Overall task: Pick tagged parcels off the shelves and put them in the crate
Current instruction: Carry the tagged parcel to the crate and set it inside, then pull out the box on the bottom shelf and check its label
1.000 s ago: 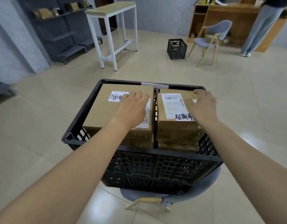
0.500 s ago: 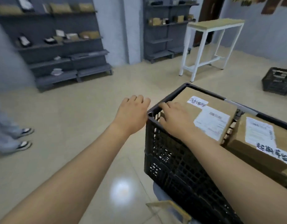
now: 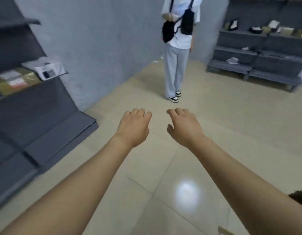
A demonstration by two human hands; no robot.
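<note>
My left hand [image 3: 134, 126] and my right hand [image 3: 184, 127] reach out side by side over the tiled floor, palms down, fingers loosely curled, holding nothing. A grey shelf unit [image 3: 36, 106] stands at the left with a brown tagged parcel [image 3: 14, 82] and a white mailer [image 3: 46, 69] on it. A second grey shelf unit [image 3: 259, 53] at the far right carries several small packets. The crate is out of view apart from a dark corner [image 3: 299, 198] at the right edge.
A person [image 3: 178, 48] in a white top and pale trousers stands straight ahead on the floor, between the two shelf units. A grey wall runs behind. A light glare spot shows on the tiles near my right forearm.
The view has swung left, away from the crate and its boxes. Both hands have left the crate and now hang over bare floor. The standing person has come into the middle of the view.
</note>
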